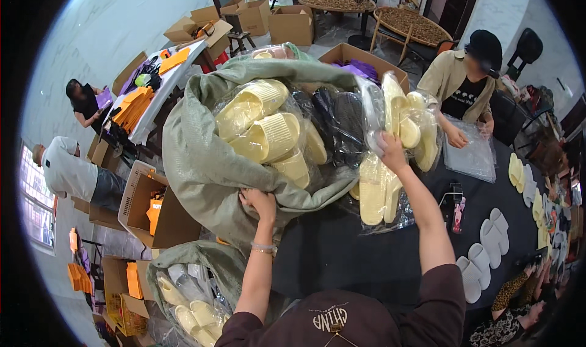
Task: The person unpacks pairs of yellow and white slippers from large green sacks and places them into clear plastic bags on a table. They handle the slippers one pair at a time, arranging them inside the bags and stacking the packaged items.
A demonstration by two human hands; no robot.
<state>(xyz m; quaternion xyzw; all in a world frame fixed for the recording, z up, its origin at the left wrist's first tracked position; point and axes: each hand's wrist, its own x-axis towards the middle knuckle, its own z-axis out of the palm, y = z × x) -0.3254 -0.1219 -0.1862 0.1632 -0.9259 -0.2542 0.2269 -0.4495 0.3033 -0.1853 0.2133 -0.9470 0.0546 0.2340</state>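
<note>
A big grey-green woven sack (195,139) stands in front of me, its mouth rolled open. Inside lie pale yellow slippers (268,136) in clear plastic bags, with dark bagged slippers (342,121) beside them. My left hand (259,204) is closed on the near side of the sack, fingers curled into its fabric. At the sack's right edge my right hand (391,153) grips a clear plastic bag of pale yellow slippers (373,191), partly over the black-covered table (342,255). More bagged yellow slippers (421,127) bulge just beyond that hand.
A second sack (235,264) of bagged slippers sits at lower left, near cardboard boxes (177,219). White slippers (489,240) and a phone-like item (458,216) lie on the table. Across it, a person (464,78) handles clear plastic bags (470,155). Other people work at far left.
</note>
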